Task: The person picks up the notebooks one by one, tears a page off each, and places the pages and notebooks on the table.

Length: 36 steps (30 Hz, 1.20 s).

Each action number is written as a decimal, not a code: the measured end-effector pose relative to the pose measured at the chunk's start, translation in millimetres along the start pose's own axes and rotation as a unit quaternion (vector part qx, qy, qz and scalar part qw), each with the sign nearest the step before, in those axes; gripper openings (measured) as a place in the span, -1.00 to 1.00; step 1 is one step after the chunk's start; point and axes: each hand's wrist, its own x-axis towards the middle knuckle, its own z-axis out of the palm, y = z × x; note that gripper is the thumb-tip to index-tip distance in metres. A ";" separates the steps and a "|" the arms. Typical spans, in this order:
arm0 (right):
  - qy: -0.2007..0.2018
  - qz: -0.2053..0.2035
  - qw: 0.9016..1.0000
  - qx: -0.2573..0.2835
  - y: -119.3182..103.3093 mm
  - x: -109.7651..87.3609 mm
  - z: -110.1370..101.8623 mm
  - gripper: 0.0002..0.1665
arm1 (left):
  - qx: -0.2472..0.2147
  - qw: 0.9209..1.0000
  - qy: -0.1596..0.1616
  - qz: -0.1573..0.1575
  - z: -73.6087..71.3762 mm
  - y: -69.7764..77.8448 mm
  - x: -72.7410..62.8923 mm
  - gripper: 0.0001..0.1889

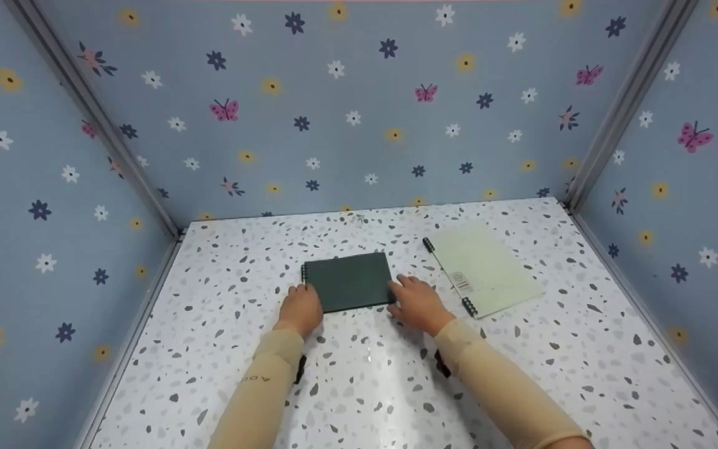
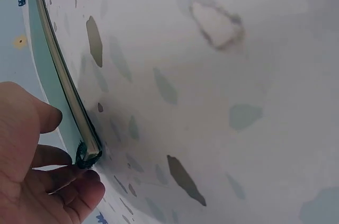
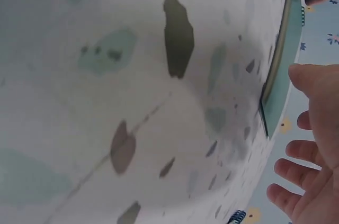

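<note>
A dark green spiral-bound notebook (image 1: 353,284) lies closed on the speckled tabletop, its coil along the left side. My left hand (image 1: 301,308) holds its near left corner. In the left wrist view, the thumb is by the cover and the fingertips (image 2: 79,173) are at the end of the coil. By the notebook's right edge is my right hand (image 1: 420,304), its fingers (image 3: 296,173) spread and loosely bent in the right wrist view, with the thumb close to the cover's edge.
To the right, a pale cream spiral notebook (image 1: 490,268) with black coils lies at an angle on the speckled tabletop (image 1: 359,374). Blue panels (image 1: 359,100) patterned with flowers and butterflies rise at the back and on both sides, joined by grey metal posts (image 1: 627,100).
</note>
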 end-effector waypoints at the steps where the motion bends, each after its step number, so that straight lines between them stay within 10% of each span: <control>1: -0.003 -0.001 1.000 -0.004 -1.7 1.7 1.9 -0.30 | -0.001 1.000 -0.001 -0.002 1.0 -0.5 0.5 -0.51; 19: -0.006 -0.010 1.000 -0.016 -14.2 21.3 15.4 -0.78 | 0.004 1.000 -0.010 0.010 4.9 7.3 -1.3 -0.63; 36: 0.039 -0.027 0.999 0.015 20.4 -30.2 5.8 -0.82 | -0.003 0.997 -0.013 0.070 12.0 45.9 -15.6 -0.57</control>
